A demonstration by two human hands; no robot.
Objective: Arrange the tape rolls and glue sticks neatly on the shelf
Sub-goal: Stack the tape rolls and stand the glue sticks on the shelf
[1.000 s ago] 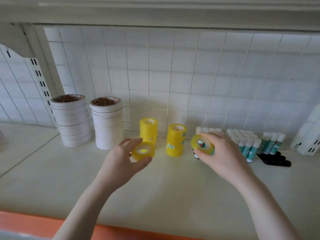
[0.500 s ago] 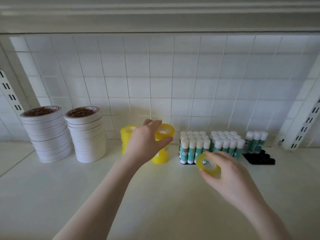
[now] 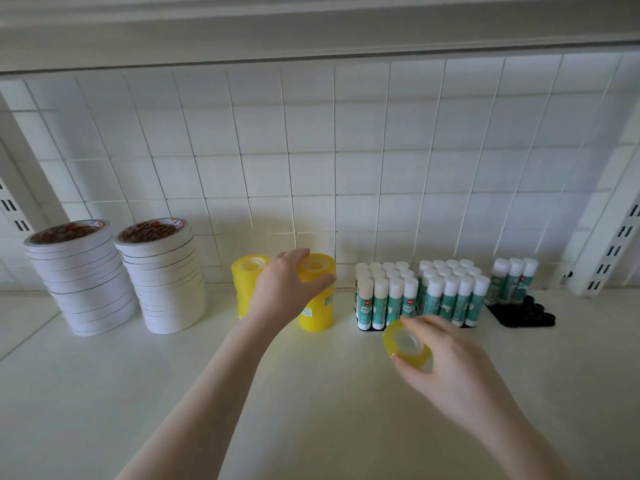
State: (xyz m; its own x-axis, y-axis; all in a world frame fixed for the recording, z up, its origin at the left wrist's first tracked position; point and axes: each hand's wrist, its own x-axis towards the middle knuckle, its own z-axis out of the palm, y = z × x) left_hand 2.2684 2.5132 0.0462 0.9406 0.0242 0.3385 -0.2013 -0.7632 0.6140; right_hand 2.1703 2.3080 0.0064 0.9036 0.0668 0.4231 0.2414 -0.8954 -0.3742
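**Yellow tape going onto the stack, 1 roll at a time**

The pale shelf runs wide beneath a white tiled wall. At its left stand 2 tall stacks of white tape rolls, side by side and fairly even. To the right, 2 blocks of glue sticks stand upright in tight rows, with 3 more sticks just beside them behind a black holder. Between these groups stand 2 yellow tape stacks.

The left hand is curled round the top roll of the right-hand yellow stack, seemingly seating it. The right hand grips a loose yellow roll, held tilted above the shelf, in front of the glue sticks and touching nothing else.

The step looks like stacking yellow rolls. Next, the top roll probably needs squaring with those beneath before the fingers let go; then the loose roll should go flat onto 1 of the stacks.
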